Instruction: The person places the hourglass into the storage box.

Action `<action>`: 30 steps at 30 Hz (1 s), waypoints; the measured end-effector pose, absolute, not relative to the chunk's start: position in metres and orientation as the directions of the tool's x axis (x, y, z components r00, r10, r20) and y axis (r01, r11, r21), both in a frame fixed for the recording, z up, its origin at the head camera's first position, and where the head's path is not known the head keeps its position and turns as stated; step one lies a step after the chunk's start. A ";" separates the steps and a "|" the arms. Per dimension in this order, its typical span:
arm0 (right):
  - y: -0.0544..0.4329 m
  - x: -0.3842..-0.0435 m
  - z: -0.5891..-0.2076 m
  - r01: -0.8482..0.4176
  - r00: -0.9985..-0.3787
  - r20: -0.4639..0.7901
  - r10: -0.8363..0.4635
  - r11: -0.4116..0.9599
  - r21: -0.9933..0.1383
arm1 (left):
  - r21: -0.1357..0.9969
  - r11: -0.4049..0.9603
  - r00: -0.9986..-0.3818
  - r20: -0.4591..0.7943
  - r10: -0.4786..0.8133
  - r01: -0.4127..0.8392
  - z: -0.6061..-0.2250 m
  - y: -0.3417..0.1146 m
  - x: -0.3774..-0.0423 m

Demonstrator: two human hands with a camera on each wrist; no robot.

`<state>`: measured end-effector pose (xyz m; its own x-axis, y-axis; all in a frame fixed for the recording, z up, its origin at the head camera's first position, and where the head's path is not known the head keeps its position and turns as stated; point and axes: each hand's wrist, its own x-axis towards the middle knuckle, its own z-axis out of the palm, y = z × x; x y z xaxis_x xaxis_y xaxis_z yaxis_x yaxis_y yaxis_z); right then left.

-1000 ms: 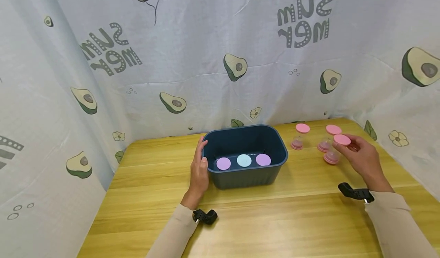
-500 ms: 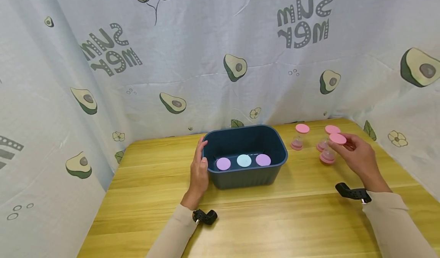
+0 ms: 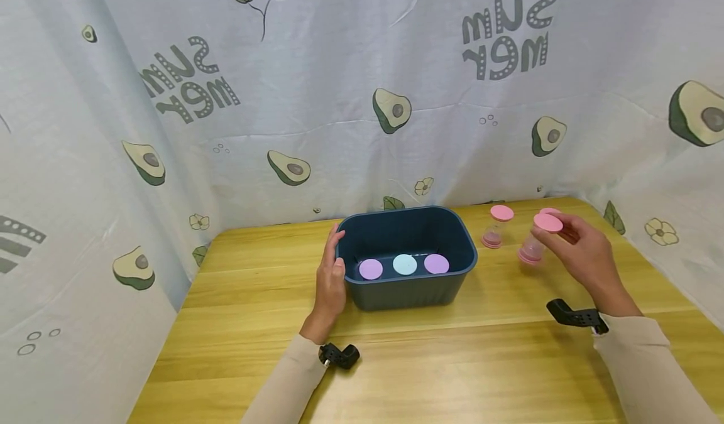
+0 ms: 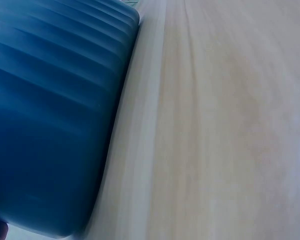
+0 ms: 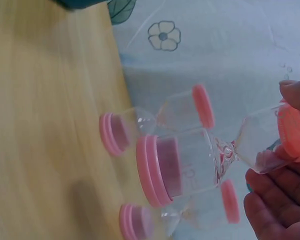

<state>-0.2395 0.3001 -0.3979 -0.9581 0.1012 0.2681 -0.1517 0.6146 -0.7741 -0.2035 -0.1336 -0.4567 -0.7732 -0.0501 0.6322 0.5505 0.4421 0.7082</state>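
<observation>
In the head view my right hand pinches the pink cap of a small hourglass with thumb and fingers. The right wrist view shows its clear glass and pink base, with pink sand inside. A second pink hourglass stands behind it, mostly covered in the head view. Another pink hourglass stands to its left. My left hand rests against the left end of a dark blue bin, fingers extended along the wall. Inside the bin are two purple round caps and a light blue one.
A wooden table carries everything. Behind and at both sides hangs a pale curtain with avocado prints, close to the table's back edge. Black wrist cameras sit on both wrists.
My right hand has moved a little left and up with the hourglass, which now overlaps the one behind it. My left hand stays at the bin.
</observation>
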 end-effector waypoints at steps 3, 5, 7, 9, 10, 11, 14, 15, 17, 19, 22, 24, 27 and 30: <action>0.294 -0.239 -0.391 -0.187 -0.954 0.287 0.084 0.585 -0.789 | 0.713 0.441 -0.778 0.626 -0.049 0.545 -0.457 -0.133 -0.203; 0.290 -0.238 -0.386 -0.200 -0.953 0.293 0.074 0.573 -0.795 | 0.713 0.438 -0.778 0.627 -0.047 0.548 -0.456 -0.133 -0.203; 0.286 -0.238 -0.381 -0.208 -0.955 0.291 0.062 0.559 -0.803 | 0.711 0.438 -0.776 0.629 -0.046 0.550 -0.456 -0.133 -0.204; 0.282 -0.238 -0.376 -0.219 -0.955 0.293 0.052 0.546 -0.808 | 0.709 0.439 -0.774 0.631 -0.046 0.552 -0.456 -0.134 -0.204; 0.280 -0.238 -0.374 -0.226 -0.954 0.297 0.047 0.538 -0.812 | 0.708 0.440 -0.774 0.632 -0.046 0.552 -0.456 -0.133 -0.204; 0.277 -0.238 -0.372 -0.232 -0.954 0.298 0.042 0.528 -0.817 | 0.708 0.438 -0.773 0.633 -0.045 0.554 -0.456 -0.133 -0.204; 0.270 -0.238 -0.366 -0.254 -0.950 0.311 0.032 0.501 -0.827 | 0.709 0.435 -0.773 0.633 -0.045 0.556 -0.456 -0.133 -0.204; 0.268 -0.239 -0.364 -0.257 -0.950 0.310 0.029 0.491 -0.833 | 0.710 0.432 -0.773 0.633 -0.045 0.556 -0.456 -0.133 -0.204; 0.263 -0.239 -0.359 -0.255 -0.953 0.302 0.022 0.476 -0.841 | 0.711 0.432 -0.774 0.631 -0.044 0.555 -0.456 -0.133 -0.204; 0.259 -0.238 -0.355 -0.247 -0.958 0.287 0.016 0.464 -0.851 | 0.713 0.433 -0.777 0.627 -0.044 0.551 -0.455 -0.133 -0.204; 0.253 -0.238 -0.348 -0.238 -0.962 0.273 0.011 0.460 -0.856 | 0.715 0.432 -0.779 0.625 -0.042 0.550 -0.455 -0.133 -0.204; 0.250 -0.237 -0.344 -0.242 -0.961 0.276 0.009 0.456 -0.857 | 0.715 0.433 -0.780 0.624 -0.042 0.549 -0.455 -0.133 -0.204; 0.244 -0.238 -0.338 -0.254 -0.959 0.285 0.001 0.445 -0.859 | 0.715 0.433 -0.780 0.624 -0.040 0.550 -0.455 -0.133 -0.204; 0.240 -0.239 -0.332 -0.260 -0.958 0.285 -0.009 0.438 -0.861 | 0.713 0.436 -0.779 0.626 -0.042 0.549 -0.455 -0.134 -0.204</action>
<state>-0.2388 0.2396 -0.3323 -0.9585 -0.0091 0.2850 -0.2601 0.4377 -0.8607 -0.2036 -0.1342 -0.4552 -0.7790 -0.0425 0.6255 0.5489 0.4359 0.7132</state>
